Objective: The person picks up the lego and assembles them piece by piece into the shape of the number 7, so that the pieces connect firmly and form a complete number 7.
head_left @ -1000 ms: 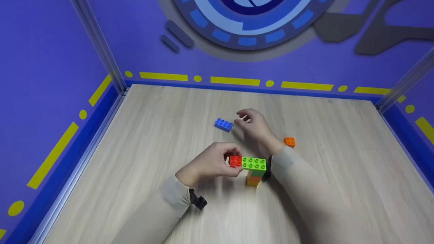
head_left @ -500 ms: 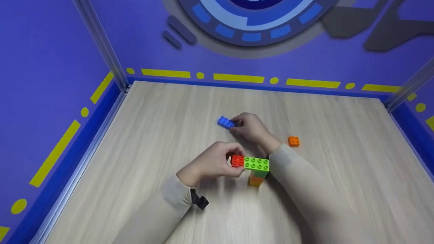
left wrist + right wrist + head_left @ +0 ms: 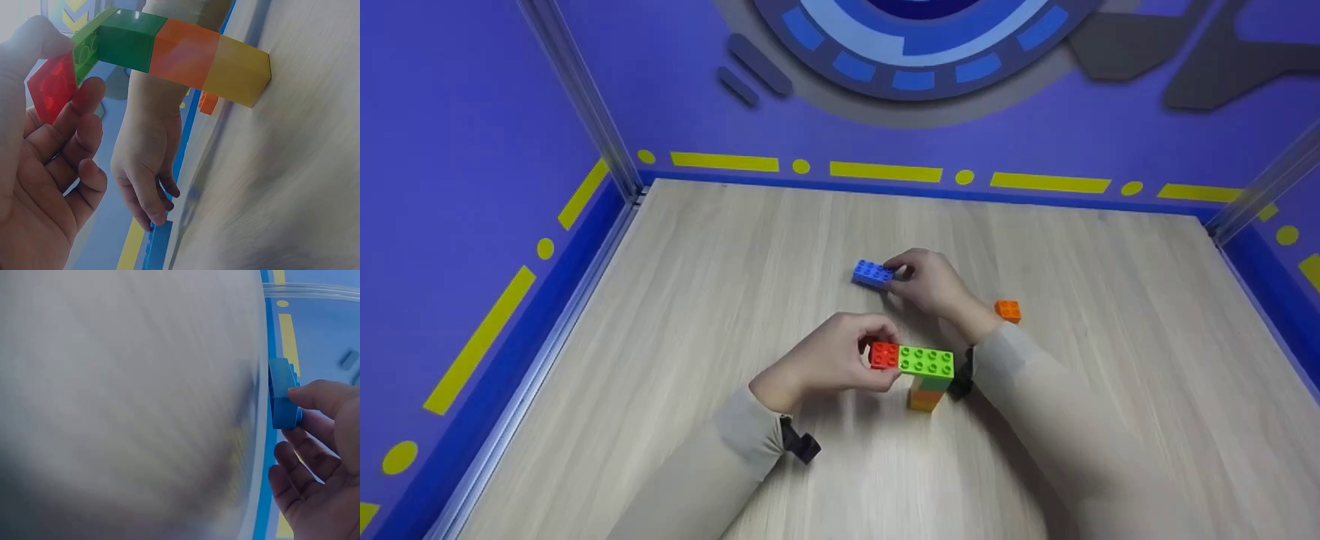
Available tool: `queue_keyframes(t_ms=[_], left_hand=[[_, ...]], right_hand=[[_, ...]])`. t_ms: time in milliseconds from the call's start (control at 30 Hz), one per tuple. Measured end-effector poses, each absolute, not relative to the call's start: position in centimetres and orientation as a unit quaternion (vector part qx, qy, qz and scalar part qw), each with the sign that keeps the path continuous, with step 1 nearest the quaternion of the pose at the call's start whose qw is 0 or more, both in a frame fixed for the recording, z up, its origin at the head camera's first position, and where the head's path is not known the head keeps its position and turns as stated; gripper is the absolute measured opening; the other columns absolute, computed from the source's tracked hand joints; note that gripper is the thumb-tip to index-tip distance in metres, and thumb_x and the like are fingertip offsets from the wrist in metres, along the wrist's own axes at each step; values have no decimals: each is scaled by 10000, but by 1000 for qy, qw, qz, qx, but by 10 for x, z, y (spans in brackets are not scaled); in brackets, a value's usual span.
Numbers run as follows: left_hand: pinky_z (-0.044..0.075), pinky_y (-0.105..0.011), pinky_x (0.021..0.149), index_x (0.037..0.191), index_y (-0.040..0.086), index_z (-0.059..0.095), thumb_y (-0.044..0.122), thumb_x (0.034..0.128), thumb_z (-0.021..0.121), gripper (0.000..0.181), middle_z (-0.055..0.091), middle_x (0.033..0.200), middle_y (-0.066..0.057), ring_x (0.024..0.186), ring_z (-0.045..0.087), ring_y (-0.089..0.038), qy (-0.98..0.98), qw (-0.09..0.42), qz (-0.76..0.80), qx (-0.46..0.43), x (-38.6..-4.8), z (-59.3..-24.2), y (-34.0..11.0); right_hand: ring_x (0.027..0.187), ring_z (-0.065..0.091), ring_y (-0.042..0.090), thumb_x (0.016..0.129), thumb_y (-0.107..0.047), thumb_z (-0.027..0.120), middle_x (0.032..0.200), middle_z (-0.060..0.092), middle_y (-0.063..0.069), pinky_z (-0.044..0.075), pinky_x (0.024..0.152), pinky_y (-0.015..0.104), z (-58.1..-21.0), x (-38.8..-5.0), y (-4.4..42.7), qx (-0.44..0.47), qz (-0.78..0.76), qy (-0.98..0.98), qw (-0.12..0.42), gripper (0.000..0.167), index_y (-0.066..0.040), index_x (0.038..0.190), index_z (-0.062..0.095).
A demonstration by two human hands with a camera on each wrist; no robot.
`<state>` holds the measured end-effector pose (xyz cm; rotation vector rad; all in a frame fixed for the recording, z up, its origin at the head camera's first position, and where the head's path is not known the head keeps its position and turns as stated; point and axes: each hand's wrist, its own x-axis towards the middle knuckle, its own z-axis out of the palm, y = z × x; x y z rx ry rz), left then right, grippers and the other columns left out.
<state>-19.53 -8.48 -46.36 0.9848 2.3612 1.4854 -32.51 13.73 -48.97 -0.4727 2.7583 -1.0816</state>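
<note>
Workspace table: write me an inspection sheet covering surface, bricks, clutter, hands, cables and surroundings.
Surface: pale wood-grain table.
Bricks: yellow brick lowest, then orange brick, dark green brick and light green brick on top; red brick at the top brick's end, joint unclear; blue brick farther back; loose orange brick near the right forearm.
Clutter: nothing seen beyond the bricks.
Hands: left hand pinches the red brick; right hand pinches the blue brick between its fingers.
Cables: nothing seen.
Surroundings: blue-purple walls with yellow dashes; metal posts at the back corners.
</note>
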Motion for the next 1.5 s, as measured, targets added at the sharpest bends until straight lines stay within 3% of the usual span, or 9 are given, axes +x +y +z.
queue_keyframes(t_ms=[367,700,967,1133,1333,1500], left_hand=[[474,-206,732,1088,89,792,151,876,878,237,714,916,49,821,585,-38,796,84,504,326,-196,-465,-84],[497,-207,753,1120,86,786,163,891,883,260,760,984,-8,865,607,-74,794,91,505,326,-196,-468,-86],[538,-282,780,1147,79,796,149,887,873,279,795,1021,-35,878,621,-70,789,89,509,333,-196,-467,-84],[503,-212,751,1136,63,792,140,894,865,264,784,991,-42,850,603,-50,786,77,516,330,-196,-469,-83],[505,-215,747,1126,15,774,127,905,842,257,784,994,-92,844,601,-64,787,63,519,329,-196,-471,-80],[552,-247,768,1145,15,775,122,911,842,266,803,1035,-101,867,631,-78,788,60,518,328,-196,-472,-81]], right_hand=[[1175,705,339,1026,-164,795,1318,790,135,578,1018,493,-470,-300,171,-197,-403,893,20,323,-88,1339,815],[1086,693,243,1030,-146,812,1261,792,106,574,915,228,-444,-261,187,-211,-487,847,21,290,-101,1316,819],[1060,685,171,1004,-27,801,1222,759,37,585,915,215,-440,-233,194,-220,-560,799,14,316,-8,1319,789],[1062,693,142,969,70,779,1221,764,-45,598,942,216,-441,-219,199,-234,-593,770,-7,338,59,1306,772],[1072,696,120,934,173,732,1246,764,-25,607,978,214,-442,-204,204,-283,-615,735,-29,352,122,1282,748],[1071,683,125,914,200,733,1251,760,-4,591,967,217,-445,-196,204,-324,-608,724,-46,353,100,1250,765]])
